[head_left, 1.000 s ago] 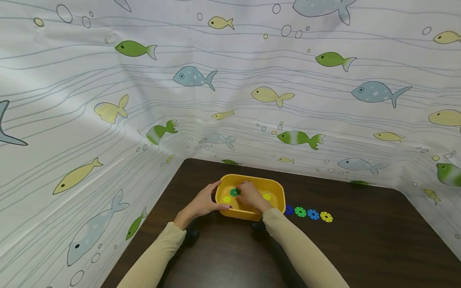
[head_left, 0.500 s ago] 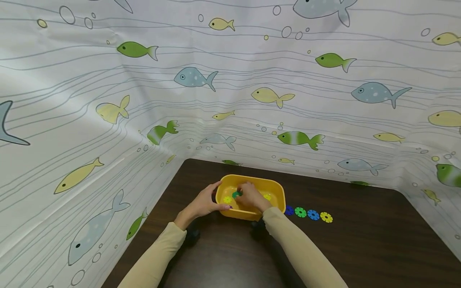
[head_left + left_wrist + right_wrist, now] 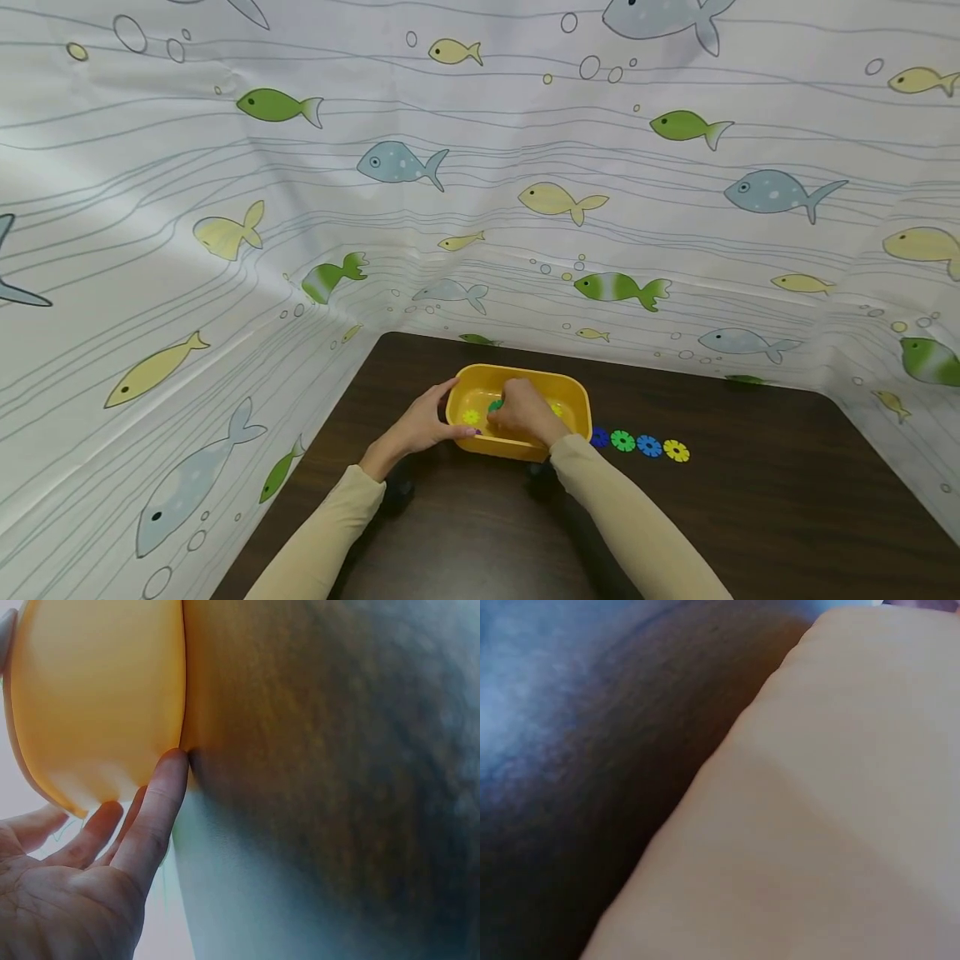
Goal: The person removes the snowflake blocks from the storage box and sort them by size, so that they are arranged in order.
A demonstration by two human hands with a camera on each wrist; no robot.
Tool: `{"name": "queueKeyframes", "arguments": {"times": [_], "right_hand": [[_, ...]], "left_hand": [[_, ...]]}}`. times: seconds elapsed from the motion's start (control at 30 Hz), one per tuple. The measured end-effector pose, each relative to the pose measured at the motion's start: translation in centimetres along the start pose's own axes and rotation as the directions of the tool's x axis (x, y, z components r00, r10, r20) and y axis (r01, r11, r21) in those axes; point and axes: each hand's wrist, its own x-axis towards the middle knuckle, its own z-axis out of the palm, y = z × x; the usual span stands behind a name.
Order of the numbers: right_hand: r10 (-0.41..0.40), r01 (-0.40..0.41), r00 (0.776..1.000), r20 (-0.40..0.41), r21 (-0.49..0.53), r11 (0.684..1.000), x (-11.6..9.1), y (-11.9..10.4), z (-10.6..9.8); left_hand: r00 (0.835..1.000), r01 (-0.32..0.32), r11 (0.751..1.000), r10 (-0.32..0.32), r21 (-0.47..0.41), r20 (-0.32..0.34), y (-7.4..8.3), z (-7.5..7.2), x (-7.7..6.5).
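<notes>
A yellow plastic basin (image 3: 555, 390) stands on the dark table. My left hand (image 3: 422, 419) grips its left end, thumb over the front rim; in the left wrist view, fingers (image 3: 154, 814) press the basin's outer wall (image 3: 105, 690). Inside the basin, my right hand (image 3: 525, 410) has its fingers curled and pinches a green flower-shaped disc (image 3: 495, 406), partly hidden by them. Yellow flower-shaped discs (image 3: 471, 417) lie on either side of that hand. A bit of purple (image 3: 477, 432) shows by the left thumb. Only the sleeve (image 3: 817, 810) fills the right wrist view.
Right of the basin runs a row of flower-shaped discs: dark blue (image 3: 600, 437), green (image 3: 622, 441), light blue (image 3: 648, 446) and yellow (image 3: 677, 451). A white fish-print sheet (image 3: 480, 167) rises behind the table (image 3: 787, 483) and along its left side.
My right fingers have closed in on the green disc, which has shifted slightly right and is now more covered. The left hand keeps its hold on the basin.
</notes>
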Motion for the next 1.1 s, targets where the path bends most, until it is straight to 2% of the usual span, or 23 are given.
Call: {"name": "queueKeyframes", "arguments": {"times": [0.17, 0.3, 0.47, 0.67, 0.87, 1.1], "right_hand": [[-0.050, 0.051, 0.997, -0.062, 0.013, 0.999, -0.6, 0.5, -0.4], [-0.128, 0.136, 0.980, -0.153, 0.045, 0.990, -0.7, 1.9, -0.3], [-0.150, 0.157, 0.963, -0.222, 0.018, 0.987, -3.2, 1.2, -1.5], [-0.192, 0.202, 0.932, -0.307, 0.000, 0.979, -5.3, 2.3, -2.5], [-0.184, 0.183, 0.907, -0.378, -0.041, 0.982, -7.4, 3.8, -3.7], [-0.119, 0.127, 0.902, -0.414, -0.009, 0.992, -9.7, 5.5, -4.8]], "left_hand": [[1.000, -0.003, 1.000, 0.003, -0.003, 0.003, 0.1, 0.0, 0.0], [1.000, -0.005, 1.000, 0.005, 0.006, 0.004, -0.1, -0.1, 0.1], [1.000, -0.001, 1.000, 0.001, 0.019, 0.010, -0.2, -0.1, 0.0], [1.000, 0.006, 1.000, -0.006, 0.021, 0.008, -0.1, 0.0, 0.1], [1.000, 0.010, 0.999, -0.010, 0.031, 0.001, -0.1, 0.0, 0.1], [1.000, 0.018, 0.999, -0.018, 0.033, 0.002, 0.0, 0.1, 0.1]]}}
